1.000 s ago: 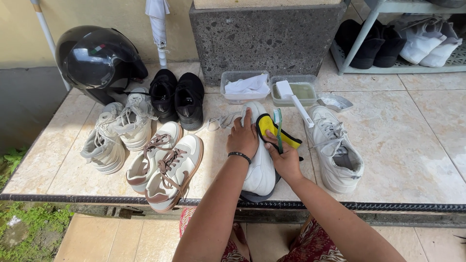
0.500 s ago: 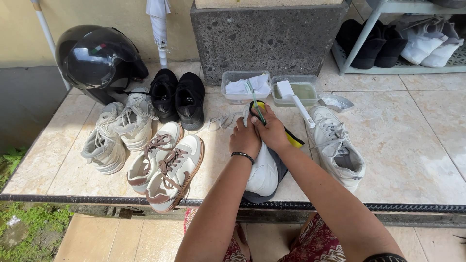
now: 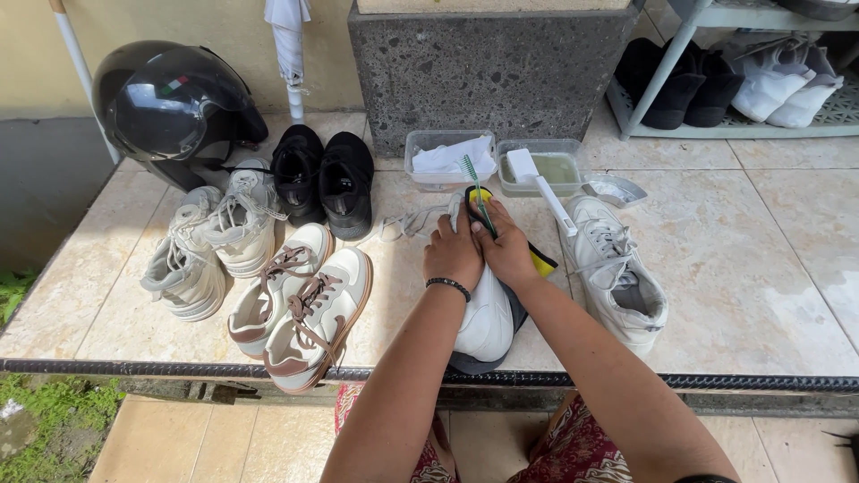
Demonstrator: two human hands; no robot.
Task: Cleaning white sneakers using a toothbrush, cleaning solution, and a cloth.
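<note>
A white sneaker (image 3: 488, 317) lies on a dark cloth at the front edge of the tiled ledge (image 3: 769, 286). My left hand (image 3: 454, 255), with a black bracelet on the wrist, presses down on the shoe's upper part. My right hand (image 3: 506, 250) grips a green toothbrush (image 3: 472, 183) whose bristled head points away from me over the shoe's toe. A yellow and black piece (image 3: 543, 262) sticks out from under my right hand. The shoe's loose white laces (image 3: 407, 224) trail to the left.
Its white partner sneaker (image 3: 617, 273) lies to the right. Two clear tubs stand behind, one with a white cloth (image 3: 447, 159), one with greenish liquid and a white brush (image 3: 548, 174). Beige-brown sneakers (image 3: 304, 309), grey-white sneakers (image 3: 210, 246), black shoes (image 3: 324, 179) and a black helmet (image 3: 165, 103) fill the left. A shoe rack (image 3: 743, 85) stands at far right.
My right hand has slid forward along the shoe toward its toe, carrying the toothbrush away from me. The left hand has shifted forward slightly while staying on the shoe.
</note>
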